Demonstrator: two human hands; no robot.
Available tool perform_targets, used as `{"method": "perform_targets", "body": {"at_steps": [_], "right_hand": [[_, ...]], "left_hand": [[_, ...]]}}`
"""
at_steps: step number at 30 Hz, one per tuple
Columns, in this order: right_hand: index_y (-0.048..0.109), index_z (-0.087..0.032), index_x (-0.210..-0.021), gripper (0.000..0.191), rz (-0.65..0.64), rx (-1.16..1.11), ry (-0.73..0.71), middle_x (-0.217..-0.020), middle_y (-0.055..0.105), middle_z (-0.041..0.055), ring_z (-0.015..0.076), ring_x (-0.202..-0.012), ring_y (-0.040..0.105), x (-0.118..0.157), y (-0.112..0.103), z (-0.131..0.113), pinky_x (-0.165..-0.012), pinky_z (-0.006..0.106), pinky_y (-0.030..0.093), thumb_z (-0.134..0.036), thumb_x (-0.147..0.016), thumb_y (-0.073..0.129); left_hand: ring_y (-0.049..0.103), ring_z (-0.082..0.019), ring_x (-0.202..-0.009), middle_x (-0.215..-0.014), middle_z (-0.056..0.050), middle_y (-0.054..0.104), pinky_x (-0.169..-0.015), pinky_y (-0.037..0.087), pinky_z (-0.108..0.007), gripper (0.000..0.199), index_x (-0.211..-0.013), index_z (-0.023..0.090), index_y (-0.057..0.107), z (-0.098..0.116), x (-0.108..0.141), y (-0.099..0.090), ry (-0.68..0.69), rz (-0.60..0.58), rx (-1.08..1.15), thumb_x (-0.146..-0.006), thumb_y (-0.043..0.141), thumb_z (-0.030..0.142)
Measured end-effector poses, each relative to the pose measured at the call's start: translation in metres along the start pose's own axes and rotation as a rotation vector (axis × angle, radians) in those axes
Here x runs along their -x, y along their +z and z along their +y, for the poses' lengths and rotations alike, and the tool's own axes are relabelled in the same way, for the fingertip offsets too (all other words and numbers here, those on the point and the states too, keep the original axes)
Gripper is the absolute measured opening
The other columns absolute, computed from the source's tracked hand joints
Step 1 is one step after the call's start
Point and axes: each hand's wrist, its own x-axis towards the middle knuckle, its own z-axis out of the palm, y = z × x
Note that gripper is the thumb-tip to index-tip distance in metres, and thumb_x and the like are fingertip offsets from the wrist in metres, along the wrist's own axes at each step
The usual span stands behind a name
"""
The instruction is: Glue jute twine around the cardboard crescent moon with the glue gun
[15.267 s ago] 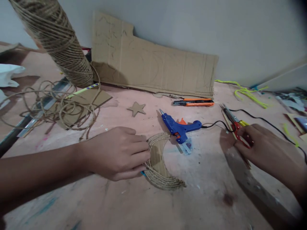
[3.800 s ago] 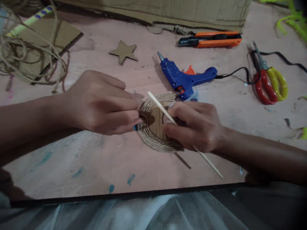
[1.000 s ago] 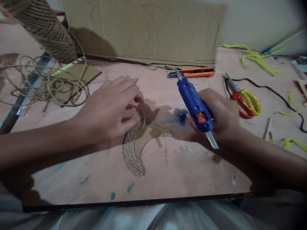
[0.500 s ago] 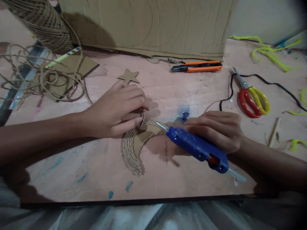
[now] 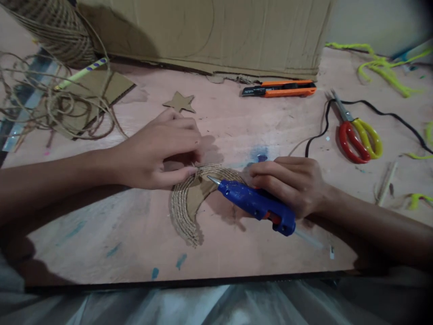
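A cardboard crescent [image 5: 196, 194] lies on the table, its outer part covered by rows of jute twine [image 5: 182, 212]. My left hand [image 5: 169, 149] is closed at the crescent's upper left, thumb and fingers pinching the twine against it. My right hand [image 5: 291, 183] grips a blue hot glue gun [image 5: 255, 201]. The gun's metal nozzle is over the bare cardboard of the crescent, near my left thumb; whether it touches cannot be told. A clear glue stick [image 5: 309, 239] sticks out of the gun's back. The crescent's right end is partly hidden behind the gun and hand.
A small cardboard star [image 5: 180, 102] lies beyond my left hand. Loose twine [image 5: 67, 101] and a twine spool [image 5: 64, 36] stand at left. A cardboard sheet [image 5: 237, 36] rises behind an orange cutter [image 5: 280, 89]. Scissors [image 5: 355, 135], black cord [image 5: 392, 113] and yellow yarn [image 5: 382, 67] are at right.
The glue gun has moved left in my right hand, bringing its nozzle nearer my left thumb. My left hand has shifted slightly, its fingertips lower onto the twine.
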Motion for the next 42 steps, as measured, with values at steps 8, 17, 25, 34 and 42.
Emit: {"method": "perform_targets", "body": {"at_steps": [8,17,25,34,42], "right_hand": [[0.077,-0.021,-0.116,0.034,-0.073,0.135,-0.074,-0.117,0.089,0.0088,0.0187,-0.084,0.071,-0.014,-0.001,-0.008,-0.074,0.035,0.057,-0.018,-0.133,0.047],[0.078,-0.019,-0.119,0.035,-0.063,0.143,-0.097,-0.109,0.091,0.0089,0.0203,-0.079,0.070,-0.026,0.003,-0.005,-0.070,0.038,0.055,-0.019,-0.135,0.048],[0.077,-0.018,-0.113,0.035,-0.054,0.148,-0.131,-0.111,0.090,0.0095,0.0183,-0.081,0.073,-0.029,0.002,-0.006,-0.072,0.037,0.056,-0.014,-0.134,0.050],[0.076,-0.018,-0.114,0.033,-0.072,0.167,-0.132,-0.110,0.088,0.0089,0.0189,-0.085,0.075,-0.030,0.001,-0.008,-0.074,0.036,0.056,-0.013,-0.134,0.050],[0.076,-0.012,-0.124,0.028,-0.096,0.137,-0.123,-0.111,0.089,0.0125,0.0208,-0.081,0.073,-0.032,-0.001,-0.008,-0.073,0.038,0.056,-0.014,-0.133,0.050]], "left_hand": [[0.071,-0.020,-0.090,-0.096,-0.002,0.083,-0.087,0.057,-0.040,0.023,-0.109,0.030,0.078,-0.011,-0.008,-0.002,0.006,-0.042,0.338,-0.128,0.074,0.044],[0.069,-0.021,-0.088,-0.089,0.001,0.078,-0.086,0.056,-0.043,0.018,-0.099,0.031,0.074,-0.009,-0.012,-0.007,0.091,-0.087,0.429,-0.116,0.076,0.027],[0.079,-0.025,-0.095,-0.099,-0.005,0.087,-0.092,0.061,-0.041,0.023,-0.098,0.031,0.080,-0.014,-0.011,-0.008,0.037,-0.111,0.463,-0.120,0.084,0.038],[0.078,-0.020,-0.097,-0.101,-0.005,0.088,-0.096,0.058,-0.032,0.037,-0.101,0.027,0.081,-0.012,-0.015,-0.010,0.098,-0.090,0.403,-0.130,0.080,0.050],[0.080,-0.020,-0.097,-0.103,-0.005,0.088,-0.095,0.058,-0.032,0.030,-0.101,0.027,0.081,-0.009,-0.017,-0.010,0.090,-0.092,0.408,-0.128,0.081,0.039]]}}
